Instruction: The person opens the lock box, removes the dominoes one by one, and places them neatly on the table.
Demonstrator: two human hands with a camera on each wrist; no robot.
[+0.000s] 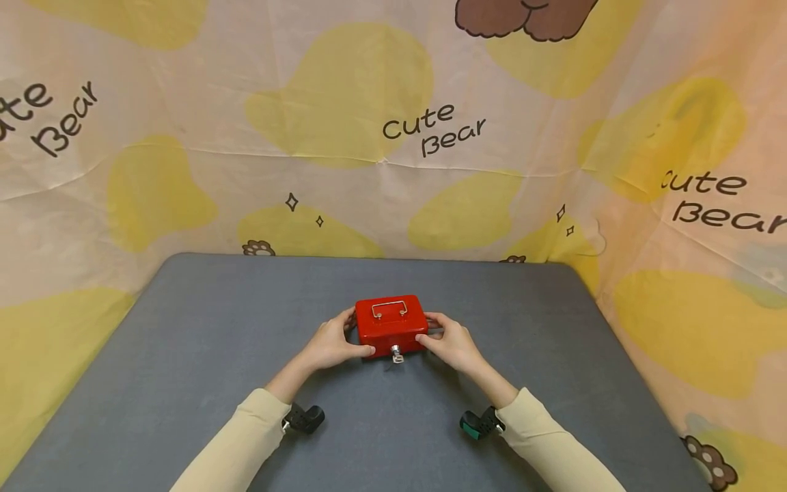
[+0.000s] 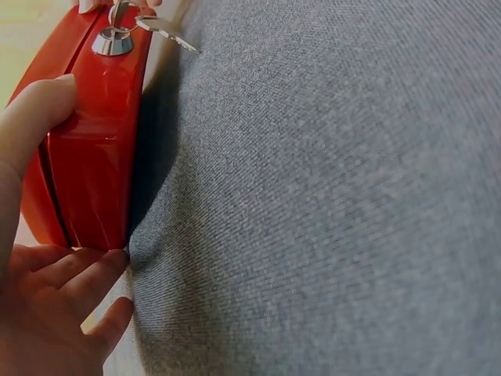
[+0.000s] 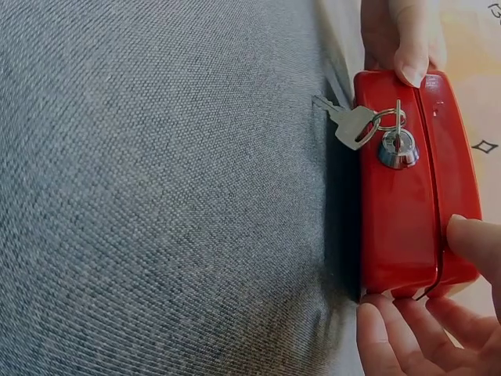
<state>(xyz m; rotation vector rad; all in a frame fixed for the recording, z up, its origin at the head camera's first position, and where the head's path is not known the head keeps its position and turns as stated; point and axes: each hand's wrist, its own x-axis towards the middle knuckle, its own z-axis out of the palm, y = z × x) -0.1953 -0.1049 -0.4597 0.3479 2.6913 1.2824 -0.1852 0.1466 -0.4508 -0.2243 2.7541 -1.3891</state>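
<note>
A red metal cash box (image 1: 391,328) with a folding wire handle (image 1: 389,309) on its lid is at the middle of the table, its lid closed. From its front face juts a silver lock (image 3: 398,149) with one key in it; a second key (image 3: 354,125) hangs from the ring. My left hand (image 1: 330,342) grips the box's left end, thumb on the front and fingers at the side. At the opposite end, my right hand (image 1: 453,343) holds it likewise. A dark shadow lies along the box's underside; whether it fully rests on the table I cannot tell.
Grey cloth covers the table (image 1: 246,307). A printed fabric backdrop (image 1: 344,102) with yellow patches and lettering rises behind and along both sides. Each wrist wears a black camera mount, the left one (image 1: 305,418) and the right one (image 1: 481,424).
</note>
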